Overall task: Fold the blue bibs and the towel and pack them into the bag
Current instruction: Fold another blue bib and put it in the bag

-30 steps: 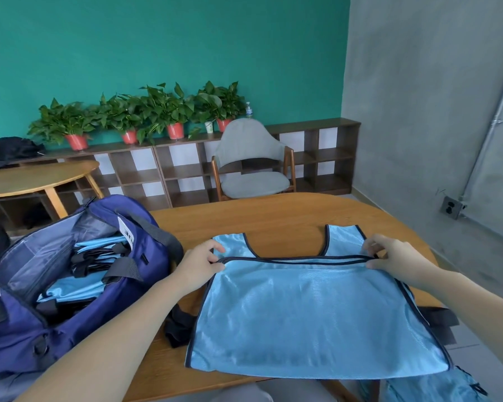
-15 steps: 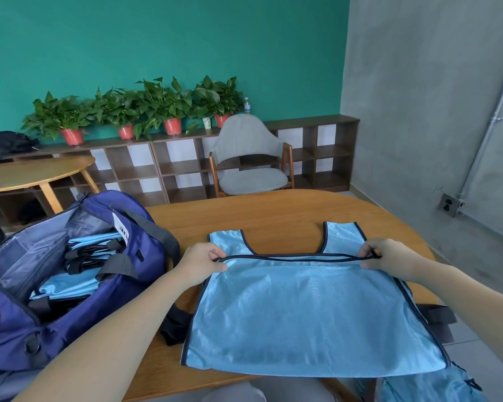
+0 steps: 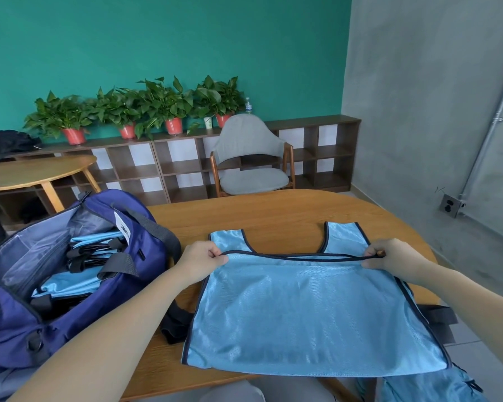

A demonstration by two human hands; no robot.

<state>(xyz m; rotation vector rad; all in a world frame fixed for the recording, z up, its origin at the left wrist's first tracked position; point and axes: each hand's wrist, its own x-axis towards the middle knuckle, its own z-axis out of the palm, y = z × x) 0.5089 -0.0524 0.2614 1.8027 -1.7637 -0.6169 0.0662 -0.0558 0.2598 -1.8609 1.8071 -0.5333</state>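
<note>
1. Head view: the blue bib [image 3: 311, 317] lies flat on the wooden table [image 3: 273, 216], its near hem overhanging the near edge and its shoulder straps pointing toward the far edge.
2. Change noted: the dark-trimmed folded edge [image 3: 296, 258], which a second ago lay pressed down below the straps, is now lifted slightly off the cloth and drawn taut between both hands. It reads as a fold being squared up, not yet laid.
3. Left hand [image 3: 199, 261]: fingers curled, thumb and forefinger pinching the left end of the trimmed edge. It has shifted inward along the edge compared with a second ago.
4. Right hand [image 3: 389, 258]: fingers curled, pinching the right end of the same edge, where earlier it rested flatter on the corner.
5. Bag [image 3: 70, 282]: navy, unzipped, standing at the left edge of the table just beside the bib. Folded blue bibs [image 3: 79, 281] with black straps are already stacked inside.
6. More blue fabric [image 3: 430, 385] hangs below the near right corner of the table; what it is cannot be told. No towel is identifiable.
7. Judgement: packing is well advanced; this bib still needs its folds completed before it goes into the bag.
8. Surroundings: a grey chair [image 3: 250, 161] stands beyond the far edge, with potted plants [image 3: 140, 111] on a low shelf [image 3: 186, 166] behind.
</note>
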